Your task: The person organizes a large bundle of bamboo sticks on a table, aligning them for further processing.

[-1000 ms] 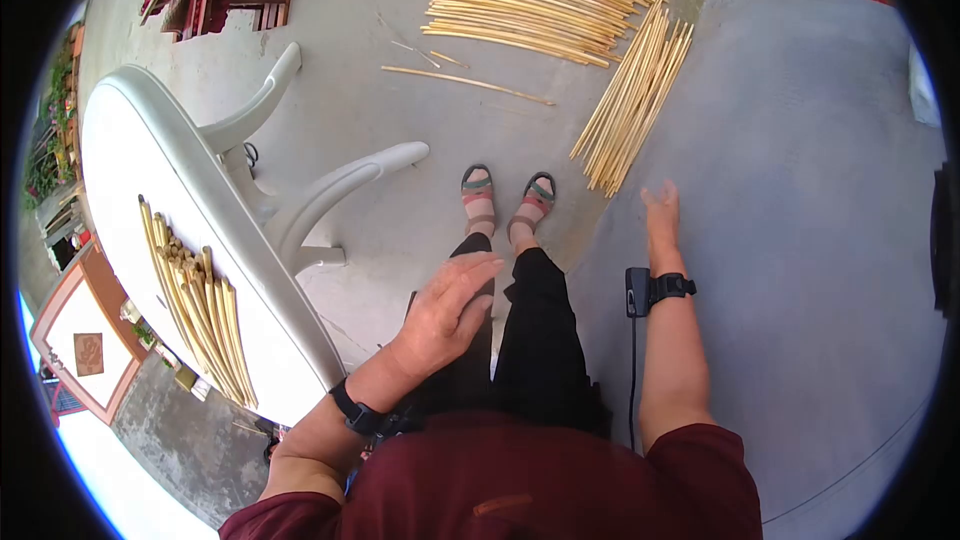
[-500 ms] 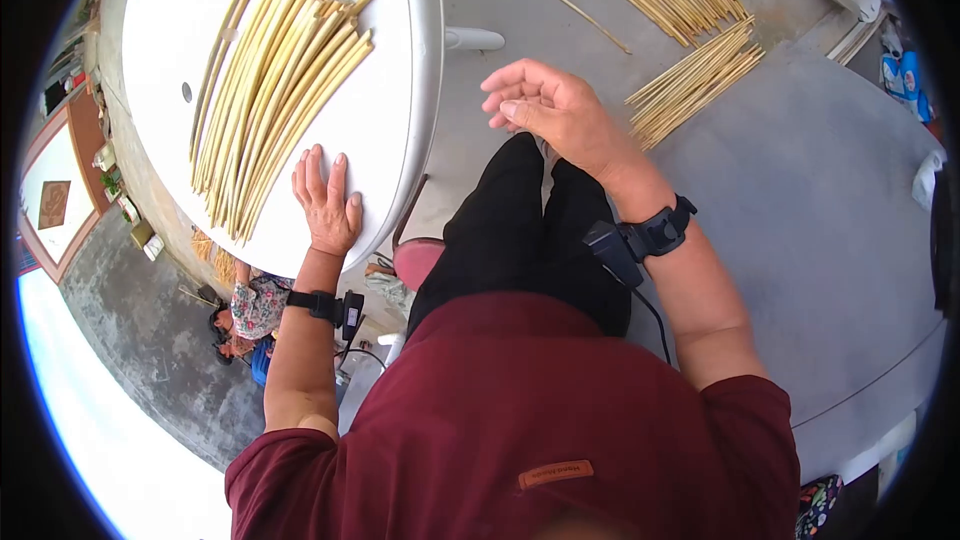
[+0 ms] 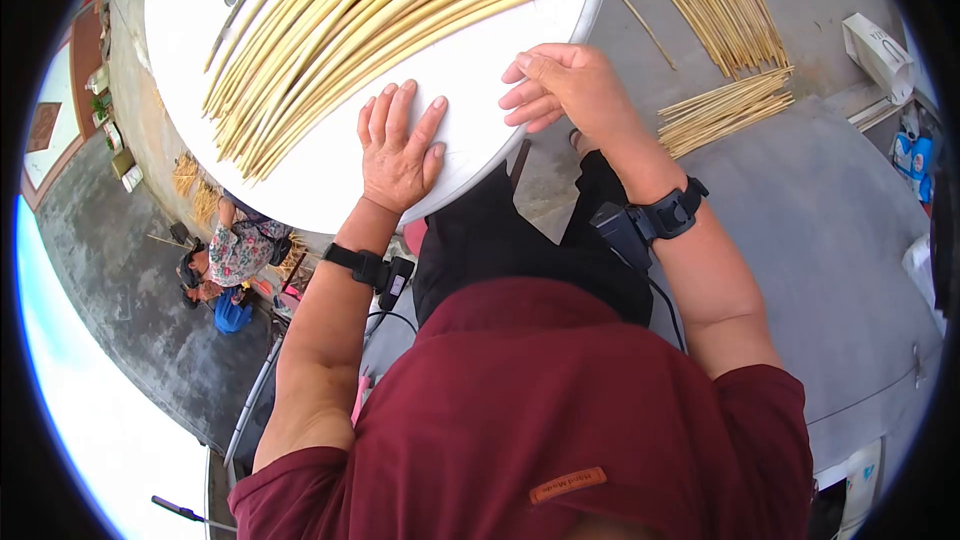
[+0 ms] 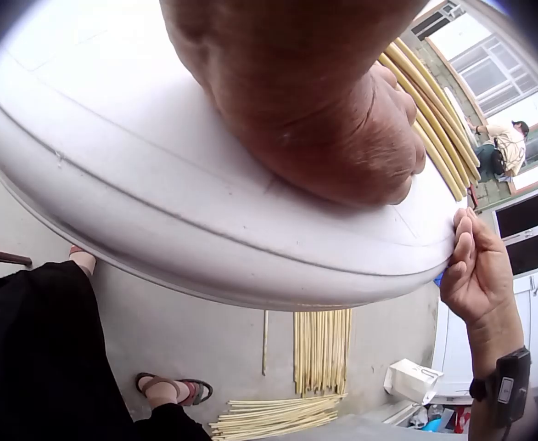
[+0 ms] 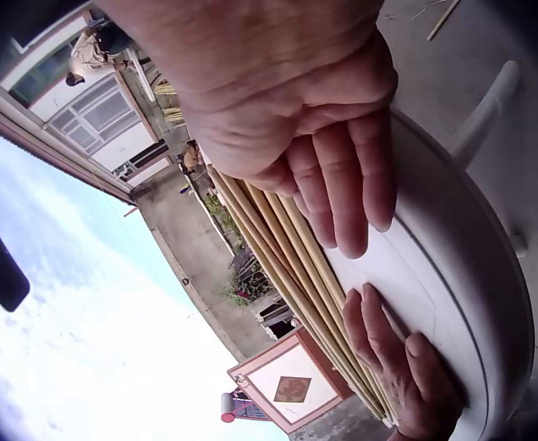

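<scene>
In the head view my left hand [image 3: 398,155] rests on the white table [image 3: 470,90], fingers spread, just short of a pile of long yellowish sticks [image 3: 350,35]. My right hand [image 3: 575,90] hovers at the table's rim, its fingers loosely bent and holding nothing. From the right wrist, the palm and fingers of that right hand [image 5: 329,147] show over the tabletop, with the sticks [image 5: 287,248] behind. The left wrist view shows the left hand [image 4: 352,138] low on the tabletop, its fingers mostly hidden behind the wrist.
A wide row of sticks [image 3: 710,0] lies on the ground, with a second bundle [image 3: 725,112] at its near end and a loose stick [image 3: 645,25] beside it. A broad grey surface [image 3: 830,210] spreads at the right. One person [image 3: 245,250] is beyond the table, left.
The view has swung toward the table, so its sticks now lie straight ahead. My left hand has come down onto the tabletop; my right hand has risen from over the grey surface to the table's rim.
</scene>
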